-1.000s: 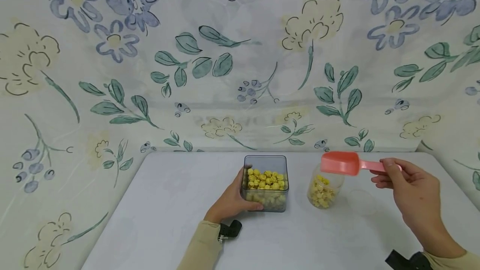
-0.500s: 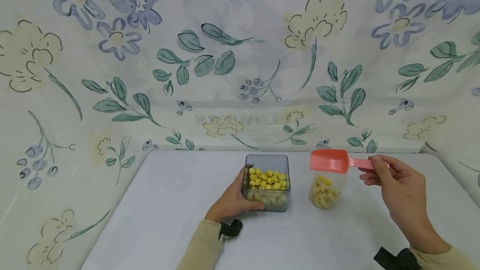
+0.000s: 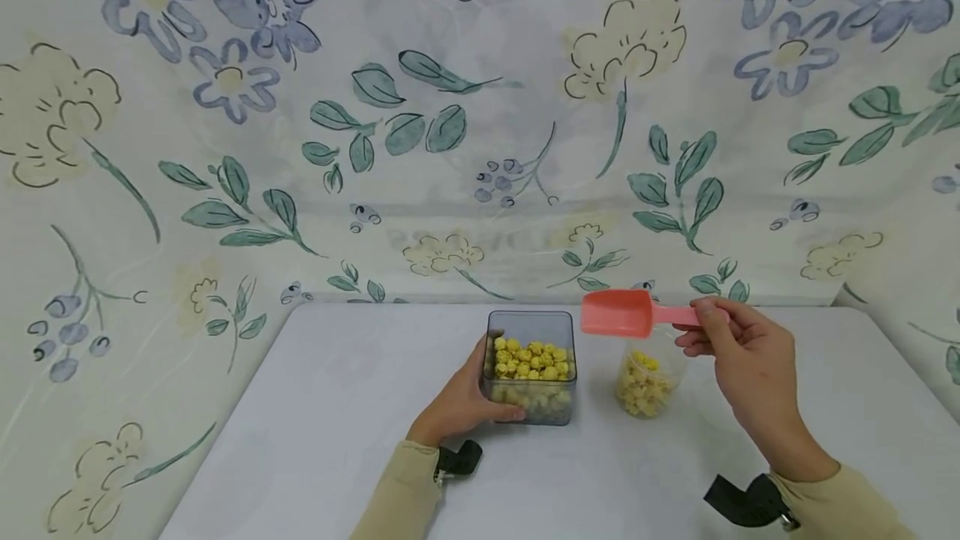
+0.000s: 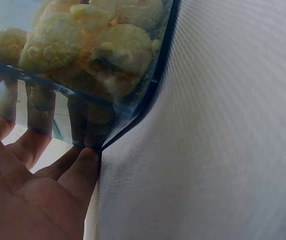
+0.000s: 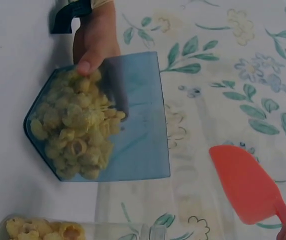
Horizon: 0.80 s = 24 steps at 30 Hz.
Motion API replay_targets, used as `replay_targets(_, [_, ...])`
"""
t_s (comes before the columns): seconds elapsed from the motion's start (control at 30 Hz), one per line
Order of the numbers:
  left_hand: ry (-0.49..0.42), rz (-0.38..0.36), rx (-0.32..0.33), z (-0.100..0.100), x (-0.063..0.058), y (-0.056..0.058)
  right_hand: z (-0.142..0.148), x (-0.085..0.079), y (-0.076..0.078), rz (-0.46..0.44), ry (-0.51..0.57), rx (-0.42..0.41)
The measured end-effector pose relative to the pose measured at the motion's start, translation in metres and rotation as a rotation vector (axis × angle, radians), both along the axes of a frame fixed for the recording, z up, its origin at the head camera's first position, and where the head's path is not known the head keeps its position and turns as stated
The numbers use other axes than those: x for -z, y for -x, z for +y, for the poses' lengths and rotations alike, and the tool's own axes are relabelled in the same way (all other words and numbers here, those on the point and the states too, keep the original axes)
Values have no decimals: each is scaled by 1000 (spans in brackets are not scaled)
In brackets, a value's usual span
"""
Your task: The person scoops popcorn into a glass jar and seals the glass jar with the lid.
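**Scoop (image 3: 618, 312) draws nearer the box (image 3: 528, 325)**

The left hand (image 3: 459, 402) has its grip clamped round the box's nine o'clock side; yellow popcorn (image 3: 531, 363) lies inside. Against a second ago, the scoop sits further toward nine o'clock, which I judge brings the popcorn closer to its reach. It hangs above the table (image 3: 360, 373), the box at its eight o'clock, broad end pointing to nine, handle (image 3: 667, 315) to three, long axis nearly level. The jar (image 3: 672, 373) stands at its five o'clock. The right hand's (image 3: 757, 373) grip pinches the handle.
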<state>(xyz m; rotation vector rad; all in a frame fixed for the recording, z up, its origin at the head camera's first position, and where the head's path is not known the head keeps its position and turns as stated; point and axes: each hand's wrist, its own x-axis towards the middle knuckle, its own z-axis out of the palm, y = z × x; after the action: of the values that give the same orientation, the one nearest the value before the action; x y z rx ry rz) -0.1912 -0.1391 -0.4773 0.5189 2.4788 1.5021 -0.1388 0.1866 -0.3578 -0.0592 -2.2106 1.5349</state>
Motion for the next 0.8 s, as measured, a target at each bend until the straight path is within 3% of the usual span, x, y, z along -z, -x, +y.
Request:
replay_targets(0.2, [-20, 0, 12, -1, 2, 0, -11, 2, 5, 57, -10, -59])
replay_targets(0.27, [-29, -13, 22, 0, -6, -3, -14, 3, 7, 75, -15, -73])
replay_targets(0.4, [-50, -18, 31, 0, -7, -3, -19, 3, 11, 113, -36, -98])
replay_targets(0.5, [-55, -9, 28, -1, 1, 0, -22, 3, 13, 159, -66, -127])
replay_targets(0.8, [-46, -13, 22, -1, 2, 2, -31, 4, 21, 273, -172, -172])
